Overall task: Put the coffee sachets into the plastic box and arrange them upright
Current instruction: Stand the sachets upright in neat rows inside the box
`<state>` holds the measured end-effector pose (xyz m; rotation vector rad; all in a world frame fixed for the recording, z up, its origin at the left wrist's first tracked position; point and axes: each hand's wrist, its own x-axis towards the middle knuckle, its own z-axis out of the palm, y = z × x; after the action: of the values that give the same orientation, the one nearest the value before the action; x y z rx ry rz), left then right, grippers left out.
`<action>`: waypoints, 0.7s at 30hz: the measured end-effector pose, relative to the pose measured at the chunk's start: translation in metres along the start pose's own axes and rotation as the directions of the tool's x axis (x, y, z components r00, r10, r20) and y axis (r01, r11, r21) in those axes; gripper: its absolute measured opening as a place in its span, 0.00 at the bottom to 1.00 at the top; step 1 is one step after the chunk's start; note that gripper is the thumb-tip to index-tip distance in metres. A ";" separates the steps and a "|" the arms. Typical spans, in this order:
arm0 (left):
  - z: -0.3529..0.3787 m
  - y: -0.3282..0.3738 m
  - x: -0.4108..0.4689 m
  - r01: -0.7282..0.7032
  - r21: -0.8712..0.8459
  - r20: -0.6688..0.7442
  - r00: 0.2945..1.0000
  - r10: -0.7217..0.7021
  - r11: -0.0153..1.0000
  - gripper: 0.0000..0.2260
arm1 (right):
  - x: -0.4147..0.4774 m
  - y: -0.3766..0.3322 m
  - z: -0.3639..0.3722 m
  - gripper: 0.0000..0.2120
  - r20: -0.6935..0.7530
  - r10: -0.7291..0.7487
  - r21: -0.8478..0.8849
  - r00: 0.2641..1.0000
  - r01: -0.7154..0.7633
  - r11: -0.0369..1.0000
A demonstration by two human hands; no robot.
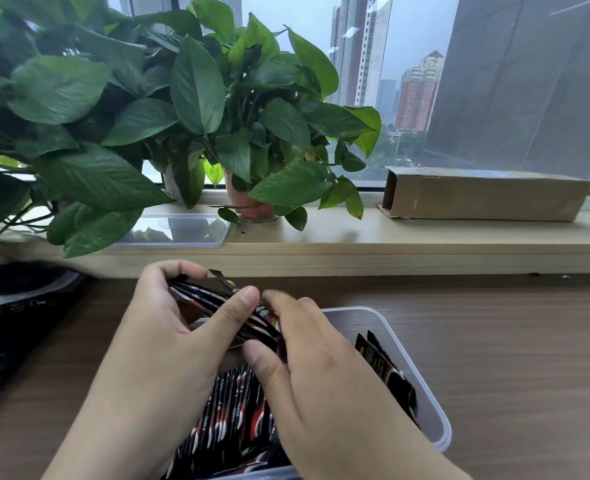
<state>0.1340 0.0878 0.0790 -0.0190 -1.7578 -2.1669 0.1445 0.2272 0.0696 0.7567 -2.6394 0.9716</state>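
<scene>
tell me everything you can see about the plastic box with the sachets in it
The plastic box is a clear, rectangular tub with rounded corners and a thick rim, no lid on it. It sits on the brown wooden table below the window ledge. Black and red coffee sachets stand packed on edge inside, with a few more leaning at its right wall. The left hand and right hand cover much of it, holding a bundle of sachets over its far end.
</scene>
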 end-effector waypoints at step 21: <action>0.004 0.010 -0.008 -0.025 -0.004 -0.019 1.000 0.025 1.000 0.23 | -0.003 0.002 0.006 0.22 -0.177 -0.083 0.085 0.981 0.099 0.991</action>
<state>0.1433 0.0919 0.0872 -0.0208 -1.7336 -2.1462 0.1454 0.2253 0.0627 0.7690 -2.4037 1.0903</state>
